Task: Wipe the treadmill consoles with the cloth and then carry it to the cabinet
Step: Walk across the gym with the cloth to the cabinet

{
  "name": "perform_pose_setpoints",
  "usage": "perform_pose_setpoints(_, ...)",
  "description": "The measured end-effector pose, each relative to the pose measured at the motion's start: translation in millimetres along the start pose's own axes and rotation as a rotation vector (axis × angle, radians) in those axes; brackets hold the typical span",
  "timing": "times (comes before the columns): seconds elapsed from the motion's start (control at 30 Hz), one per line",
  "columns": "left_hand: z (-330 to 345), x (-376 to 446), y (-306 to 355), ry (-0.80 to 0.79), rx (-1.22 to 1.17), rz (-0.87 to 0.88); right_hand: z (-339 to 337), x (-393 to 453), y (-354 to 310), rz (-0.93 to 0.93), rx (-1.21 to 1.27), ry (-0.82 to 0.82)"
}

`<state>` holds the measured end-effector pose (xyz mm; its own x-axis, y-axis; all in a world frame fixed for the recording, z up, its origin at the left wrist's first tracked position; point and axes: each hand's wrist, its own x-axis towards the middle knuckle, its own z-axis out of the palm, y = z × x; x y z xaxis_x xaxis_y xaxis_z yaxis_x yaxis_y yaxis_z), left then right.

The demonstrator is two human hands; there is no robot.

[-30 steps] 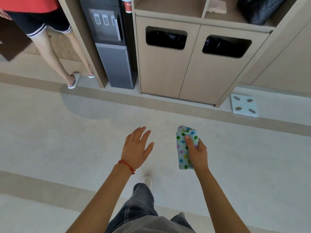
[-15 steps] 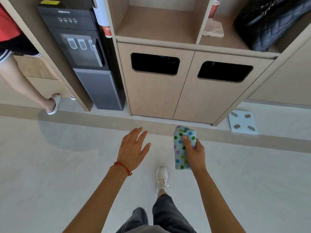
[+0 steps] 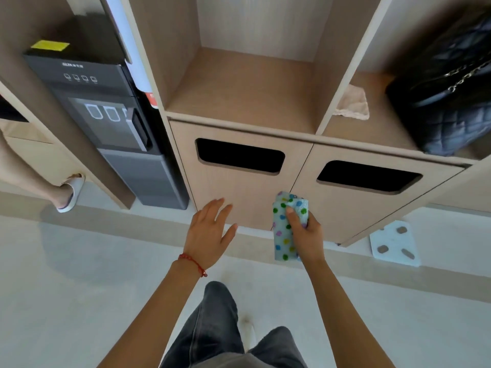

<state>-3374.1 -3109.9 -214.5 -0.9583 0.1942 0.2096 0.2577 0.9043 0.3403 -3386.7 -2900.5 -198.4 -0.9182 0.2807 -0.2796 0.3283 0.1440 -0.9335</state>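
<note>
My right hand (image 3: 307, 236) is shut on a folded pale blue cloth (image 3: 284, 232) with coloured dots, held upright in front of the cabinet's lower doors. My left hand (image 3: 208, 232) is open with fingers spread, a red string bracelet on its wrist, level with the cloth and to its left. The light wood cabinet (image 3: 247, 187) stands straight ahead. It has two lower doors with dark slots and open shelf compartments above. No treadmill console is in view.
A black water dispenser (image 3: 117, 128) stands left of the cabinet. A person's leg and sandal (image 3: 70, 192) are at far left. A black quilted bag (image 3: 446, 102) and a beige cloth (image 3: 352, 103) lie on the right shelf. A white scale (image 3: 394, 244) lies on the floor.
I have walked closer to the cabinet, which now fills the upper view. Both hands keep their pose, the right still holding the cloth. The person at left has slid toward the edge.
</note>
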Motion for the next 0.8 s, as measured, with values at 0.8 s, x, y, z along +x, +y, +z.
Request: perform_pose_setpoints(0.8, 2, 317, -106, -0.107, -0.070, 0.116, 97, 258, -146, -0.005, -0.127, 0.222)
